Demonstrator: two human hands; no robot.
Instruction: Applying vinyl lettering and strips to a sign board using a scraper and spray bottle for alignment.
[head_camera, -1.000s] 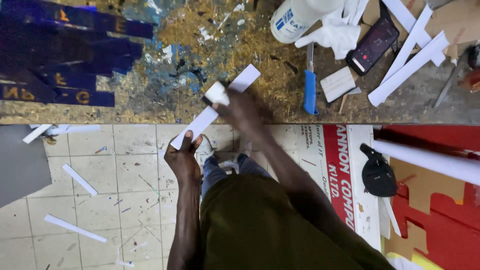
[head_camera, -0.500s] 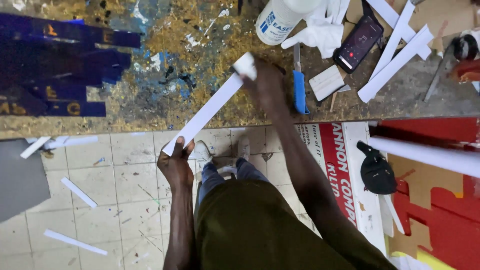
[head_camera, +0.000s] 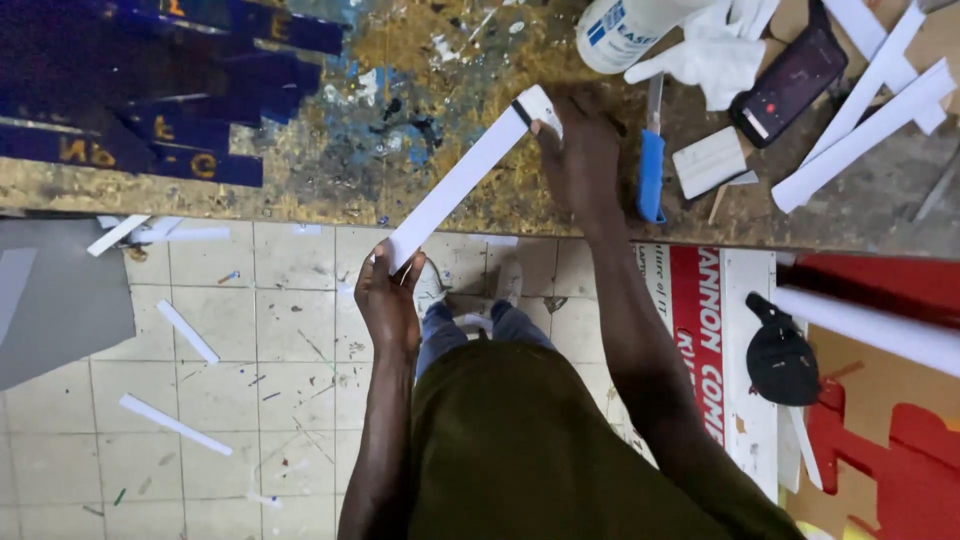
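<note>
A long white strip (head_camera: 462, 180) runs slantwise from the floor side up onto the paint-stained workbench (head_camera: 420, 150). My left hand (head_camera: 388, 300) grips its near end, below the bench edge. My right hand (head_camera: 582, 150) pinches the far end, where the strip has a dark line across it and a short folded tip. A blue-handled knife (head_camera: 651, 170) lies just right of my right hand, untouched.
On the bench lie dark blue cut letters (head_camera: 150, 110) at left, a white bottle (head_camera: 625, 30), a white cloth (head_camera: 715, 55), a phone (head_camera: 790, 85), a small white block (head_camera: 708, 162) and more white strips (head_camera: 865, 130). White offcuts (head_camera: 175, 425) litter the tiled floor. A black cap (head_camera: 782, 355) rests on signboards at right.
Both hands have carried the strip up and to the right over the bench. My right hand has slid to the strip's far tip and is bending it.
</note>
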